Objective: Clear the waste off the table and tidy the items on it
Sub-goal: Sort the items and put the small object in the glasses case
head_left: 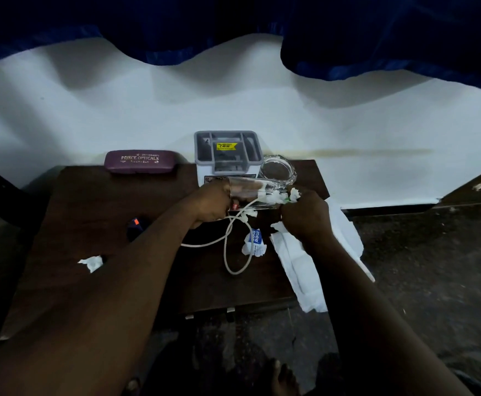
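Crumpled tissue waste (279,197) is bunching at the mouth of a drinking glass (250,190), which is lying on its side at one o'clock on the table (90,195). The right hand (305,215) is pinching that tissue with curled fingers. The left hand (210,201) is gripping the glass's base. A sharp tug risks tearing the tissue, or jerking the glass into the ashtray (278,170) at its twelve o'clock or snagging the cable (228,238) looping at six.

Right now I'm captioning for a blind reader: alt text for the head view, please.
A person's left hand holds a clear glass tipped on its side over a dark wooden table while the right hand pinches crumpled white tissue at its mouth. Around them lie a cable, paper scraps, a maroon glasses case and a grey organizer.
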Demonstrator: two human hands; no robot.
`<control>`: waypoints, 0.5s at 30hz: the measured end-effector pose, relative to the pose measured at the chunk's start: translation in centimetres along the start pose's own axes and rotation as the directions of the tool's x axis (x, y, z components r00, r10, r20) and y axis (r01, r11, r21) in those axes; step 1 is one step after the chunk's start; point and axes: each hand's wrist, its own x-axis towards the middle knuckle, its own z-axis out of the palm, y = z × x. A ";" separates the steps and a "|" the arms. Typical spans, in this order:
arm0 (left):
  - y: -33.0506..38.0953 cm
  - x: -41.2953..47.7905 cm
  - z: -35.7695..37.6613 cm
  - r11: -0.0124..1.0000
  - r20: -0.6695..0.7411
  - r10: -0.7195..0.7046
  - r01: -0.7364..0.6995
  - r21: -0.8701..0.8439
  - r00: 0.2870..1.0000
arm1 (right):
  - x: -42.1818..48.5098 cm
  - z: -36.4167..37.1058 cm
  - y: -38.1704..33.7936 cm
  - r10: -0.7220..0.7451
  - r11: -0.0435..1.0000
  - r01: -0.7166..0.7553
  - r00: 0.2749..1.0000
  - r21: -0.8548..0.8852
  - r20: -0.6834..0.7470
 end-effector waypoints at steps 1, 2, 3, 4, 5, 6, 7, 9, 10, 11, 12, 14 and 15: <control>-0.2 0.0 -0.1 1.000 0.001 -0.021 0.021 0.007 1.000 | -0.1 0.0 0.0 0.007 1.000 -0.007 1.000 0.008 0.004; -0.2 0.0 -0.2 0.999 -0.003 -0.032 0.032 0.020 0.999 | -0.1 0.0 -0.1 0.007 1.000 -0.007 1.000 0.014 0.008; -0.1 0.0 -0.2 0.999 0.001 -0.035 0.035 0.035 0.999 | -0.2 0.0 -0.1 0.006 1.000 -0.006 1.000 0.020 0.012; 0.0 0.0 -0.1 0.999 0.011 -0.033 0.033 0.037 0.999 | -0.2 0.0 -0.1 0.004 1.000 -0.005 1.000 0.026 0.015; 0.1 0.0 0.0 0.999 0.022 -0.026 0.025 0.032 0.999 | -0.2 -0.1 -0.2 0.005 0.999 -0.005 1.000 0.033 0.018; 0.2 0.1 0.1 1.000 0.032 -0.026 0.026 0.017 0.999 | -0.2 -0.1 -0.2 0.009 0.999 -0.010 1.000 0.040 0.023; 0.4 0.1 0.1 0.999 0.035 -0.033 0.033 -0.001 0.999 | -0.1 0.0 -0.2 0.018 0.998 -0.019 0.999 0.055 0.029; 0.6 -0.1 0.3 0.998 0.020 -0.057 0.057 -0.039 0.998 | -0.1 0.2 -0.2 0.048 0.990 -0.054 0.998 0.131 0.051; 0.7 -0.2 0.4 0.996 0.013 -0.064 0.064 -0.066 0.998 | -0.2 0.3 -0.3 0.060 0.982 -0.071 0.996 0.177 0.066; 0.8 -0.3 0.5 0.993 0.008 -0.068 0.069 -0.097 0.998 | -0.1 0.3 -0.5 0.071 0.971 -0.087 0.994 0.224 0.080; 0.8 -0.4 0.6 0.989 0.004 -0.074 0.074 -0.129 0.997 | -0.2 0.2 -0.7 0.079 0.957 -0.101 0.993 0.272 0.091; 0.8 -0.6 0.6 0.981 -0.018 -0.086 0.081 -0.176 0.996 | -0.2 -0.1 -1.1 0.080 0.929 -0.116 0.990 0.352 0.113; 0.8 -0.6 0.5 0.977 -0.036 -0.101 0.092 -0.193 0.994 | -0.2 -0.2 -1.3 0.076 0.914 -0.118 0.990 0.387 0.121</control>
